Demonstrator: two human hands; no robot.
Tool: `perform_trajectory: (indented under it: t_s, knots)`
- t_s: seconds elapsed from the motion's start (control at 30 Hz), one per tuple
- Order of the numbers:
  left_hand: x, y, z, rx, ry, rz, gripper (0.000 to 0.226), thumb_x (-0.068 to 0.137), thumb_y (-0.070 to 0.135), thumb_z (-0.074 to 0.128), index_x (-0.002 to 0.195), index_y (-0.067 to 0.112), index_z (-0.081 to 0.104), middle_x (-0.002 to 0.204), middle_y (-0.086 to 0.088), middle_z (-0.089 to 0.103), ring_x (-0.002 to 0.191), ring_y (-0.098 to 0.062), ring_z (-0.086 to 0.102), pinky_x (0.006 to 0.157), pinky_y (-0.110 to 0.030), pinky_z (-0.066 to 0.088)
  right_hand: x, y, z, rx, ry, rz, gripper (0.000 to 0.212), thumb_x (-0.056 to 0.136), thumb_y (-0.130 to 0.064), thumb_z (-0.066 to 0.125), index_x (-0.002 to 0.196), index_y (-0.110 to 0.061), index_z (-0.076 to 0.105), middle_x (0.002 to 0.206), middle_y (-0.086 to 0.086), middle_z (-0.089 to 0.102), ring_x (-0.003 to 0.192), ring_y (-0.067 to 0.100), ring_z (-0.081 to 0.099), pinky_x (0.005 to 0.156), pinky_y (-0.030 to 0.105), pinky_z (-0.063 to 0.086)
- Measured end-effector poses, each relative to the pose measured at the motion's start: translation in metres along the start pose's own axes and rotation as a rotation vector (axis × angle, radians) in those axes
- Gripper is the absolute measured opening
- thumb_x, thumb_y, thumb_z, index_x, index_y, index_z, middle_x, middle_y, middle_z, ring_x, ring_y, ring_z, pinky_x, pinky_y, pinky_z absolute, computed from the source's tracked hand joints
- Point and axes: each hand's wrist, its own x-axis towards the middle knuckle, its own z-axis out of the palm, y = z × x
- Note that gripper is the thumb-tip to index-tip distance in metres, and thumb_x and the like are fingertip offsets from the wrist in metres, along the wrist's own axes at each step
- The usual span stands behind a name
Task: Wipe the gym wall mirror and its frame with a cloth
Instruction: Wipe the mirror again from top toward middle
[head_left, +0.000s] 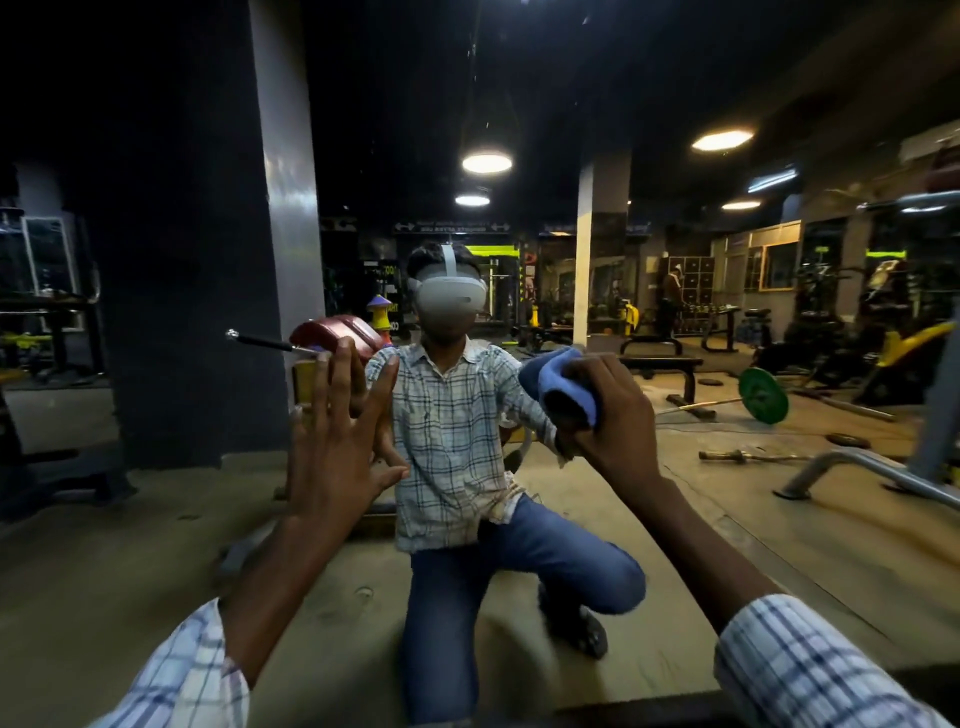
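Left hand (332, 447) lies flat, fingers straight, against the mirror (675, 493) — right hand (618, 415) grips a bunched blue cloth (558, 382) pressed on the glass.

left hand (332, 447) on mirror (156, 260), cloth (566, 379) right

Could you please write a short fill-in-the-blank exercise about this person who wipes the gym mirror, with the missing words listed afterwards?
1. The right hand grips a ____ cloth against the mirror.
2. The left hand lies flat on the mirror with straight fingers and holds ____.
3. The weight plate seen in the mirror is ____.
4. The reflected person kneels on one ____.
Missing words: blue; nothing; green; knee.
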Motion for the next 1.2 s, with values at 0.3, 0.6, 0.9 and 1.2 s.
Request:
perform_trajectory:
  t_s: [0.3, 0.6, 0.9, 1.2]
  knots:
    - [0.003, -0.004, 0.012, 0.0, 0.026, 0.025, 0.144, 0.055, 0.055, 0.096, 0.167, 0.031, 0.01, 0.174, -0.016, -0.008, 0.159, -0.044, 0.002, 0.107, -0.077, 0.037, -0.001, -0.006, 0.006, -0.04, 0.054, 0.05, 0.041, 0.077, -0.017, 0.076, 0.116, -0.015, 0.063, 0.12, 0.001, 0.064, 0.107, 0.022, 0.061, 0.081, 0.038, 0.055]
    - [0.003, -0.002, 0.011, 0.003, 0.039, 0.023, 0.146, 0.051, 0.053, 0.099, 0.167, 0.029, 0.013, 0.174, -0.017, -0.007, 0.158, -0.046, 0.005, 0.105, -0.076, 0.039, -0.003, -0.001, 0.009, 0.028, 0.071, 0.051, 0.041, 0.078, -0.016, 0.083, 0.115, -0.016, 0.065, 0.116, -0.001, 0.063, 0.103, 0.021, 0.061, 0.078, 0.034, 0.051]
    - [0.001, 0.006, 0.003, 0.029, -0.021, -0.033, 0.144, 0.059, 0.056, 0.095, 0.167, 0.036, 0.001, 0.173, -0.009, -0.019, 0.16, -0.037, -0.009, 0.113, -0.072, 0.032, -0.002, 0.007, 0.01, 0.145, 0.105, 0.023, 0.05, 0.07, 0.002, 0.083, 0.115, -0.014, 0.068, 0.117, 0.001, 0.066, 0.106, 0.028, 0.063, 0.081, 0.043, 0.053]
    - [0.0, 0.009, -0.006, 0.046, -0.023, -0.04, 0.144, 0.058, 0.057, 0.095, 0.166, 0.037, 0.003, 0.173, -0.005, -0.02, 0.16, -0.033, -0.011, 0.109, -0.07, 0.041, 0.029, 0.006, 0.015, 0.236, 0.169, -0.04, 0.043, 0.072, 0.008, 0.081, 0.11, -0.003, 0.067, 0.112, 0.013, 0.066, 0.101, 0.032, 0.062, 0.082, 0.042, 0.051]
